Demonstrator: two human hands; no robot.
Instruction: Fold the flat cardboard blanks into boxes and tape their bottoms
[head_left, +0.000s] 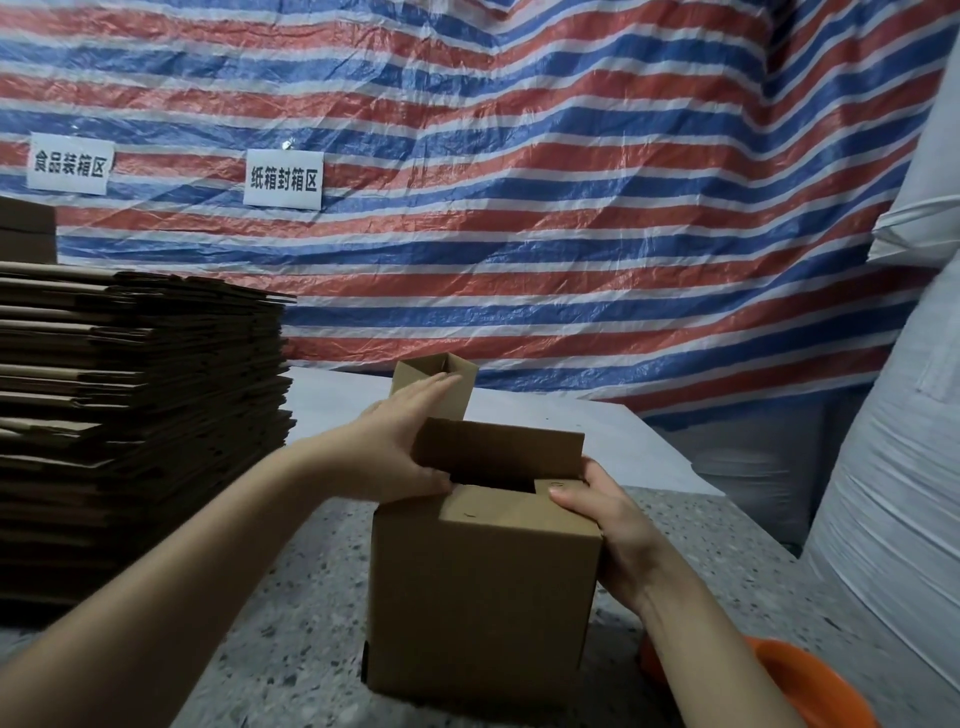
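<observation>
An erected cardboard box (483, 597) is observed standing on the speckled worktop (291, 613), directly in front of the person and between the two hands, its taller dimension roughly upright. The upper end is only partly closed: the near flap (493, 506) has been folded down flat, while the far flap (501, 449) stands raised, with a dark opening left between them. The left hand (400, 447) is laid against the box's upper left edge, fingers extended and fairly straight, the thumb touching the left end of the near flap. The right hand (605, 519) is curled over the upper right corner, its thumb pressed onto the near flap. Both hands are thus in contact, one on each side; neither is judged nearer. The raised far flap lies away from the body, so the next fold is judged to require it being drawn toward the person. A second opened box (436, 382) stands behind. A stack of flat blanks (140, 415) is noted to the left. No tape is visible on the box.
</observation>
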